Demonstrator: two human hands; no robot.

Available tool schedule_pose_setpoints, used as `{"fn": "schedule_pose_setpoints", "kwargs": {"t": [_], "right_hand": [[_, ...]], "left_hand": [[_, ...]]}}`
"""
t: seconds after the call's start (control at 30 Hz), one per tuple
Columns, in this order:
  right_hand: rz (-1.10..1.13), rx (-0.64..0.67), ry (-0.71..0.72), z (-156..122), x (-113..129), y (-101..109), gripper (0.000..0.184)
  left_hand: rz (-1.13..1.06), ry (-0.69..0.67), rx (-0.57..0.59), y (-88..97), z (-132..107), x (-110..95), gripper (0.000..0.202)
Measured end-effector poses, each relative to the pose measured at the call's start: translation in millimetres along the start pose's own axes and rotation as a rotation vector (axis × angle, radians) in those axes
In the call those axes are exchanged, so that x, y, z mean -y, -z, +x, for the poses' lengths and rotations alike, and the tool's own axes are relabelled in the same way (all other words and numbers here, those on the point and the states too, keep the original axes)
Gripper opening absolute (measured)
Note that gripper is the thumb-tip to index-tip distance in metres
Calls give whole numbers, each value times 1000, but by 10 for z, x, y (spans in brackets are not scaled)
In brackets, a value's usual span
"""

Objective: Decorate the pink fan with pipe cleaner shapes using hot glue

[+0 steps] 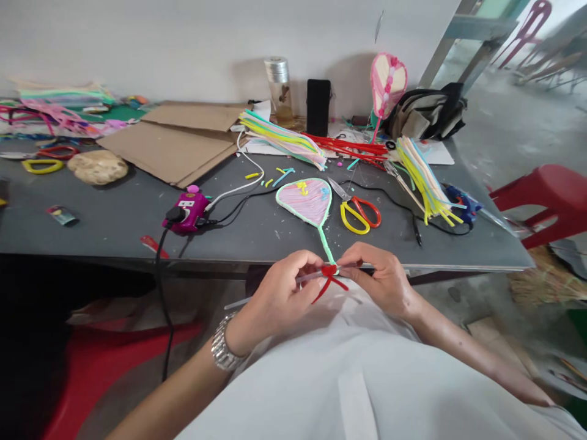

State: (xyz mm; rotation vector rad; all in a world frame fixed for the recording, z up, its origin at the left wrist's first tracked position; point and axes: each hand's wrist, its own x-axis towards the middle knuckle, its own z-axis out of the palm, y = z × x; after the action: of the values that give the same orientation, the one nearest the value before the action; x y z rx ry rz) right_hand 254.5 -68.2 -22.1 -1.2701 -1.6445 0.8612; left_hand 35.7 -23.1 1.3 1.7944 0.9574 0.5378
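Close to the table's front edge, my left hand (291,287) is closed on a thin translucent stick, its thumb and fingers pinched beside a red pipe cleaner (329,270). The pipe cleaner is bunched around the stick, and two loose ends hang below. My right hand (380,275) is closed too, pinching the stick just right of the red bunch; its fingertips are partly hidden. Just beyond the hands lies a fan-shaped piece (305,201) with a green pipe-cleaner rim and handle and a pink filling. Scissors (358,211) with yellow and red handles lie to its right.
Pipe-cleaner bundles (284,137) lie behind, with cardboard (178,143) to the left. A purple power socket (187,211) trails cables across the table (114,226). A blue glue gun (465,205) is at the right. A bottle (279,91) and a pink fan (387,85) stand at the back.
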Motion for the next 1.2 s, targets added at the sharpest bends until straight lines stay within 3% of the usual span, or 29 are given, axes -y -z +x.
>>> {"fn": "schedule_pose_setpoints", "kwargs": {"t": [0.1, 0.27, 0.47, 0.87, 1.03, 1.2], "right_hand": [[-31, -29, 131, 10, -9, -19, 6], [-150, -119, 281, 7, 25, 1, 9], [-69, -178, 178, -18, 44, -10, 6], [11, -158, 262, -8, 53, -88, 12], [22, -154, 272, 22, 69, -91, 11], [-42, -116, 279, 66, 163, -23, 13]], "left_hand": [[-88, 31, 22, 9, 29, -12, 14], [-83, 0, -44, 68, 49, -16, 11], [-100, 41, -74, 82, 52, -75, 10], [-141, 57, -44, 86, 70, -43, 11], [-96, -6, -45, 152, 51, -12, 18], [130, -167, -82, 215, 1, 35, 14]]}}
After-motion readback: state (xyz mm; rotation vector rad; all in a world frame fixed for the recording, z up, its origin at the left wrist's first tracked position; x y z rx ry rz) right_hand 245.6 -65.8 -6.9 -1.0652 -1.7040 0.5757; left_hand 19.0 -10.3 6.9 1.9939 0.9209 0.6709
